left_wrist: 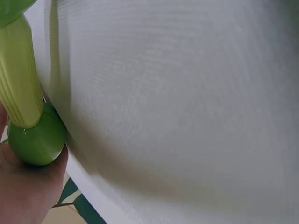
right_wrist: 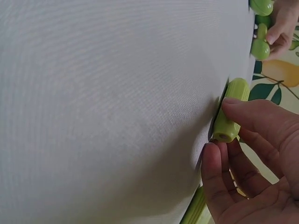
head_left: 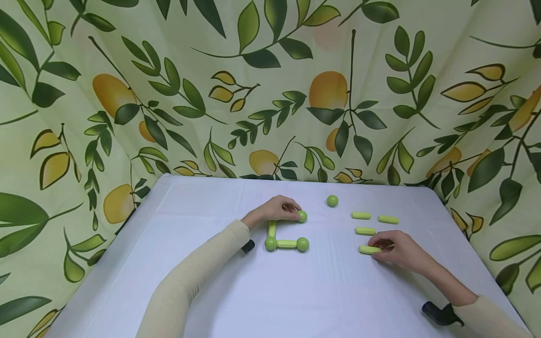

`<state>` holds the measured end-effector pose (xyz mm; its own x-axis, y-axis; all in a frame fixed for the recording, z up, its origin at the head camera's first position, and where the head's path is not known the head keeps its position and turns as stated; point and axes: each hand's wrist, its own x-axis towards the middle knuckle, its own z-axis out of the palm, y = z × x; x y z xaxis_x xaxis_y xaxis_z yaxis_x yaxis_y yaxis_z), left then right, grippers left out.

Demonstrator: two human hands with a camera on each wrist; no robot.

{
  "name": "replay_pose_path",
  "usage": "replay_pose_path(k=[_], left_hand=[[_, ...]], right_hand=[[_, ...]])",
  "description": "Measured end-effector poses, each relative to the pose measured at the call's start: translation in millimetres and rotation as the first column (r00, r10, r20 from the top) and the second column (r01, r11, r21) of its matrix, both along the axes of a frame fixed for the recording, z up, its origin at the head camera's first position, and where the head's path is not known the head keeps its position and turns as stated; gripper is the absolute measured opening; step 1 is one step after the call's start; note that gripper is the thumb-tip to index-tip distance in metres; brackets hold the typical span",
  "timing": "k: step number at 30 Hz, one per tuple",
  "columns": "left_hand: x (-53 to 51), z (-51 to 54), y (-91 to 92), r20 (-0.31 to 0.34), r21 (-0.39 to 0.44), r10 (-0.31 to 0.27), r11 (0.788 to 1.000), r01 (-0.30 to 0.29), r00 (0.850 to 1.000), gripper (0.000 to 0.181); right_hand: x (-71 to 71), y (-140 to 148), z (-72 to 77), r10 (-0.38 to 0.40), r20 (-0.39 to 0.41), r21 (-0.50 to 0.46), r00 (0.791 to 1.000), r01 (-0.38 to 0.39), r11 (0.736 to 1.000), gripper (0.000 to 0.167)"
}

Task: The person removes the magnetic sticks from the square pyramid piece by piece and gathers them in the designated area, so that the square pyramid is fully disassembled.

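My left hand (head_left: 279, 209) pinches a shiny green ball (head_left: 302, 216) at the top right of a partly built frame. Two lower balls (head_left: 270, 243) of this frame are linked by a light green rod (head_left: 287, 244), and another rod (head_left: 272, 228) runs up under the hand. The left wrist view shows the gripped ball (left_wrist: 37, 135) against a ridged rod (left_wrist: 18, 70). On the right, my right hand (head_left: 397, 251) holds the end of a loose light green rod (head_left: 369, 249) between thumb and fingers; in the right wrist view the thumb lies across this rod (right_wrist: 236, 88).
Beyond the right hand lie three more rods: one (head_left: 365, 231) close by, two (head_left: 361, 215) (head_left: 388, 219) farther back. A single green ball (head_left: 332, 201) sits near the back edge. A white cloth covers the table (head_left: 253, 291); a leaf-patterned curtain (head_left: 270, 117) hangs behind.
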<state>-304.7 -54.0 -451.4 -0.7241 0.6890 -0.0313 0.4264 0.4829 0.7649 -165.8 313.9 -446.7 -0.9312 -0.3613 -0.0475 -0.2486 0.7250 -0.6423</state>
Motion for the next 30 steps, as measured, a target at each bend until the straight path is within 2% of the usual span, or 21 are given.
replay_pose_path(k=[5,15,19,26,30], left_hand=[[1.5,4.3,-2.8,0.024,0.008,0.015,1.0,-0.015,1.0,0.029],[2.7,9.2,-12.4,0.029,0.012,0.026,1.0,-0.026,0.999,0.029],[2.1,10.5,-16.1,0.036,0.007,0.028,1.0,-0.028,0.999,0.03],[1.1,11.4,-20.9,0.014,0.002,0.013,1.0,-0.013,1.0,0.028],[0.7,10.3,-22.3,-0.004,-0.019,0.007,1.0,-0.007,1.0,0.025]], right_hand=[[-0.7,-1,0.3,0.001,0.008,0.0,1.0,-0.001,1.0,0.024],[-2.8,2,6.4,0.025,0.031,0.005,0.999,-0.025,1.0,0.026],[-5.8,6,14.2,0.048,0.001,-0.004,0.999,-0.048,0.999,0.027],[-16.2,7,31.9,0.086,-0.067,-0.065,0.994,-0.09,0.994,0.027],[-23.6,2,32.6,0.129,-0.073,-0.143,0.989,-0.138,0.98,0.027]])
